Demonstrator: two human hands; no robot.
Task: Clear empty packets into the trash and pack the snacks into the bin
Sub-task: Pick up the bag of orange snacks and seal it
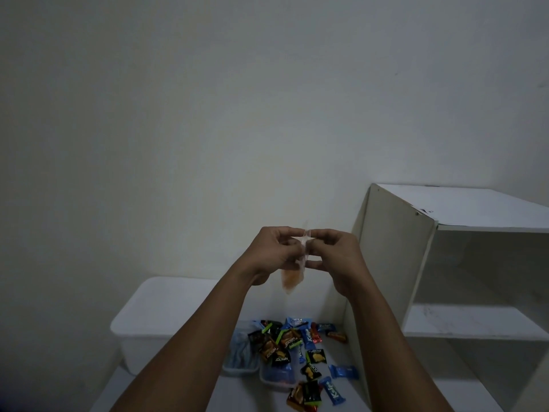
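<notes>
1. Looking far left first, we've got the white bin (166,310). It's smooth matte plastic with rounded corners and what looks like its lid on. It sits on the pale tabletop (237,394), below and left of our hands.
2. Next over are two small tubs (240,356), see-through with something bluish inside, half buried under the snack pile.
3. Our left hand (277,252) is raised in front of the wall, thumb and fingers curled in and pinching the upper part of a clear packet (292,279).
4. The packet's the key bit. It's thin crinkly film with its long axis straight up and down. The top edge pokes just above our fingers and the rest dangles below both hands. The lower end is tinted orange, but we can't tell if that's leftovers or print.
5. Right underneath it on the table are the snacks (297,349), a loose heap of glossy little wrappers in black, brown, blue and red.
6. Our right hand (337,257) mirrors the left, clamped on the packet's other side, with its fingertips nearly meeting the left's.
7. Far right is a white shelf unit (395,263), flat boards with open shelves.
8. Our guess is that both hands have equal claim on the packet, but the left is closer to the bin. No trash is in view.
</notes>
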